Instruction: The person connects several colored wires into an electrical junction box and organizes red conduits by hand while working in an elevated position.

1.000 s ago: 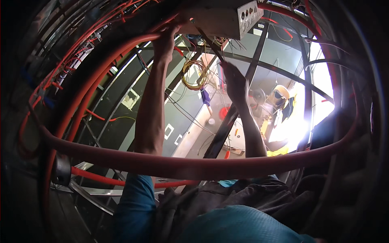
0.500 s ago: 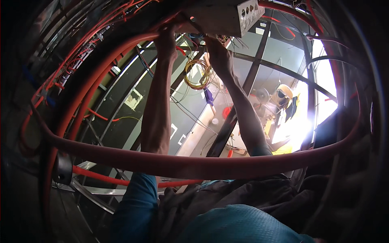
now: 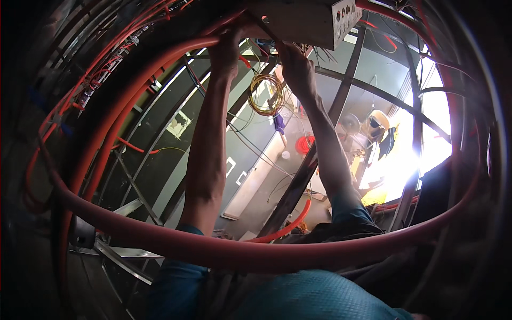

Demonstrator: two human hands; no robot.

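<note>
At the top centre, my left hand (image 3: 226, 45) is closed at a red conduit (image 3: 224, 22) beside the underside of a grey metal box (image 3: 298, 26) with a row of cut-outs on its end. My right hand (image 3: 296, 66) is closed on a long, dark, thin tool (image 3: 266, 29) that slants up across the box's face. Small wires emerge under the box near my fingers, and a coil of yellow wire (image 3: 253, 90) hangs between my forearms. My fingertips are in shadow.
A thick red conduit (image 3: 266, 255) loops across in front of me; others (image 3: 114, 101) run along the left. Dark metal framing (image 3: 384, 93) crosses the view. Below are a tan helmet with a dark visor (image 3: 377, 124), a red coil (image 3: 305, 144) and a bright opening at right.
My right hand has moved up along the tool, close to the box. My left hand stays at the conduit. The view has shifted slightly.
</note>
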